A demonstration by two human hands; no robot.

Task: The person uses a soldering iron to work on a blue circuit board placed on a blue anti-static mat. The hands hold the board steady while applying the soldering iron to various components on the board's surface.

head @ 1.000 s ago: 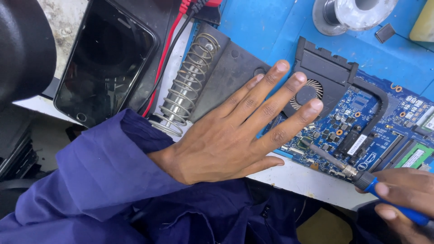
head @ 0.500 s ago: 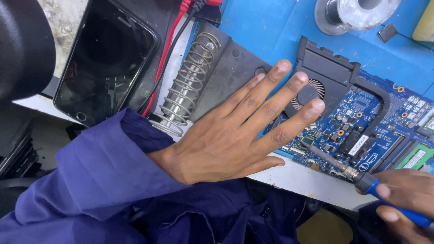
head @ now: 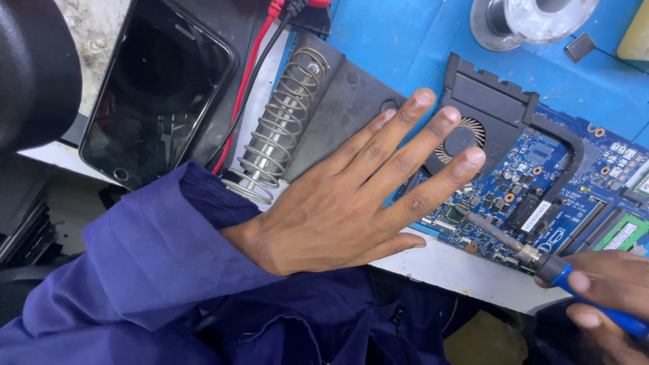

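Left hand point(head: 338, 209) lies flat, fingers spread, holding nothing, on the near-left corner of the blue circuit board point(head: 541, 196). Right hand point(head: 608, 297) grips a soldering iron point(head: 534, 250), tip on the board's near edge beside the left little finger. Risk: slip = burnt finger or bridged parts nearby.

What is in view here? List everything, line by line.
circuit board: one, blue, right of centre on the blue mat
cooling fan: one, black housing, at the board's upper left
soldering iron: one, blue handle, metal tip on the board's lower edge
iron stand: one, grey coil on a black base, centre
phone: one, black, screen dark, upper left
test leads: two, red and black, between phone and stand
solder spool: one, pale, top right
blue mat: one, under the board
left hand: one, flat, fingers spread over stand base and board edge
right hand: one, lower right, gripping the iron's handle
sleeve: one, dark blue, lower left
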